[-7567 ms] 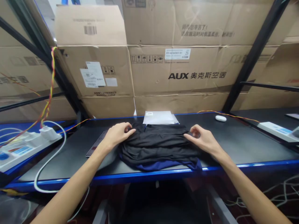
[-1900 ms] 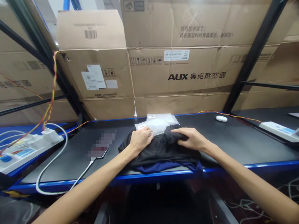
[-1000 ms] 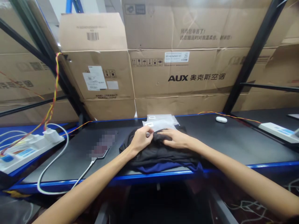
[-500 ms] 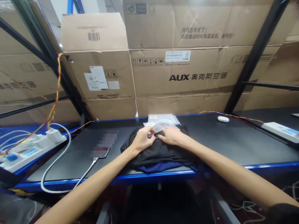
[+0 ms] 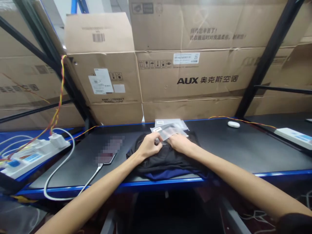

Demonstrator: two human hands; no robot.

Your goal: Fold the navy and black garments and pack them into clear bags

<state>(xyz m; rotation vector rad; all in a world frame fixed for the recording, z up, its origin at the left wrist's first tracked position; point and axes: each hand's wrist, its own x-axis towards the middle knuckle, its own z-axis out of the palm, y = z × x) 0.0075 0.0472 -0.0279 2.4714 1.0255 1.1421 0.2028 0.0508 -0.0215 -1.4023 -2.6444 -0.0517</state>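
Note:
A frosted plastic bag (image 5: 168, 132) with a small white label lies over dark folded clothing (image 5: 161, 161) at the table's front middle. My left hand (image 5: 149, 144) pinches the near left edge of the bag between thumb and fingers. Beside it, my right hand (image 5: 181, 143) reaches to the bag's near edge; its fingertips are hidden by the plastic, so whether they grip is unclear. Another labelled plastic bag (image 5: 179, 123) lies just behind. The clothing is black on top, with dark blue cloth showing below at the table edge.
To the left lies a blurred-out phone (image 5: 110, 152) on a white cable (image 5: 90, 180). A power strip (image 5: 36, 154) is farther left, another power strip (image 5: 294, 136) at the right. A small white case (image 5: 233, 124) sits toward the back. Cardboard boxes (image 5: 195, 91) wall the back.
My right hand has shifted slightly, its fingers going further under the plastic, and the near bag bulges a little more. My left hand keeps its pinch in nearly the same place.

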